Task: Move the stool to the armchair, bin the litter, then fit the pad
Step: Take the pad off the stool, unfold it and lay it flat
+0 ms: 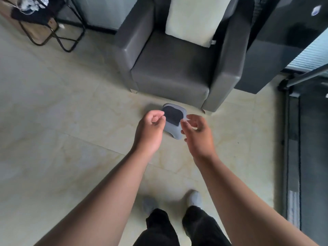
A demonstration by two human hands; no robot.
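Down below, two bare hands reach out over the floor [62, 121]. The left hand [150, 128] has its fingers curled in loosely and holds nothing. The right hand [197, 132] is half open, and it holds nothing too. Between the hands, partly hidden behind them, sits one small grey stool [174, 129] with one dark pad [173, 115] on top. Just past the hands stands one grey armchair [170, 71], with one pale cushion [193, 18] leaning on its back.

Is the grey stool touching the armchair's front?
Apart. The head view shows a strip of bare floor between the stool and the armchair base.
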